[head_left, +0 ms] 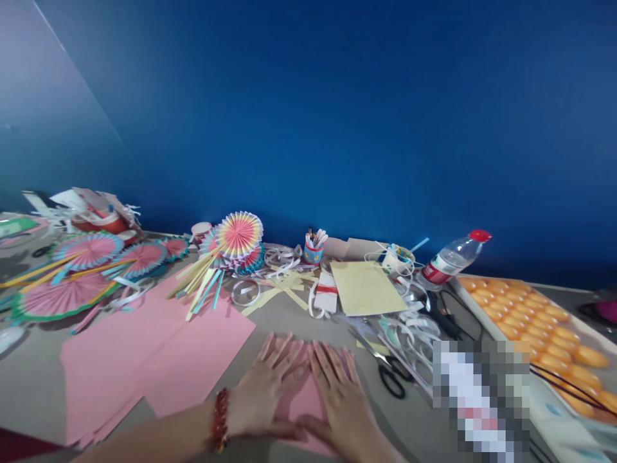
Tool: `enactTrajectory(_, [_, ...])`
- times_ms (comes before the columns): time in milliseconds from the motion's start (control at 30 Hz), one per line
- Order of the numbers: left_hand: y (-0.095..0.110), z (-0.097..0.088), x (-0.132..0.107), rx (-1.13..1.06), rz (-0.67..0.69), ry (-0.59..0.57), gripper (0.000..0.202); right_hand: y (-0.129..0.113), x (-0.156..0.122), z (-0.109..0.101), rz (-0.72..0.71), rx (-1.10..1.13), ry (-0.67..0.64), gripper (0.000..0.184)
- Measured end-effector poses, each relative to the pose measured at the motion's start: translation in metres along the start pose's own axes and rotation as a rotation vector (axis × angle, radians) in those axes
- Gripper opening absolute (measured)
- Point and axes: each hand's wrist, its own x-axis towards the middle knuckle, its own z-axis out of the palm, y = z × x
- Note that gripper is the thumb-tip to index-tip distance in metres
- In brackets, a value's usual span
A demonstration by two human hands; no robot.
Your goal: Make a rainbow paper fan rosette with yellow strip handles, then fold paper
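My left hand (267, 393), with a red beaded bracelet (220, 419) on its wrist, lies flat with fingers spread on a piece of pink paper (303, 402). Beside it my right hand (339, 402) rests flat on the same paper, fingers stretched away from me. The thumbs almost meet near the paper's lower part, and both hands cover much of it. Left of them, larger pink sheets (193, 360) overlap on the table. To the right of my right hand lie black-handled scissors (391, 381), their blades pointing up and left.
Pleated paper rosettes (240, 236) and fans (89, 251) crowd the left and back. Yellow paper (369, 287), curled white strips (417, 328) and a pen cup (313, 253) stand or lie along the blue wall (308, 128). A tilted bottle (453, 259) leans near a tray of orange domes (540, 321).
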Motion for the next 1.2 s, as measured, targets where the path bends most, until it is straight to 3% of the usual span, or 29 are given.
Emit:
enactTrajectory(200, [-0.021,0.001,-0.005,0.022,-0.093,0.031,0.106,0.019,-0.007,0.002,0.025,-0.023,-0.025,0.091])
enactTrajectory(300, [-0.017,0.0,-0.004,0.009,-0.128,0.039,0.109,0.019,-0.007,0.003,0.09,-0.028,0.019,0.095])
enactTrajectory(500, [-0.002,0.003,0.016,-0.052,-0.029,-0.014,0.112,0.002,0.005,0.003,-0.002,0.105,-0.055,0.093])
enactTrajectory(733, [-0.022,0.007,0.017,0.009,-0.018,0.073,0.105,0.008,0.012,0.002,0.058,0.104,-0.111,0.081])
enactTrajectory(867, [-0.024,0.007,0.015,0.013,-0.021,0.07,0.105,0.037,0.012,-0.01,0.066,0.051,-0.135,0.068])
enactTrajectory(967, [-0.024,0.007,0.015,0.006,-0.013,0.051,0.105,0.079,0.018,-0.024,0.294,-0.061,-0.086,0.046])
enactTrajectory(1033, [-0.025,0.007,0.015,0.006,-0.009,0.057,0.103,0.107,0.026,-0.031,0.403,-0.143,-0.048,0.042])
enactTrajectory(1100, [-0.025,0.007,0.015,0.01,-0.004,0.061,0.101,0.126,0.035,-0.033,0.416,-0.158,-0.043,0.041])
enactTrajectory(1200, [-0.026,0.005,0.015,0.02,0.009,0.06,0.097,0.137,0.049,-0.026,0.355,-0.139,-0.056,0.039])
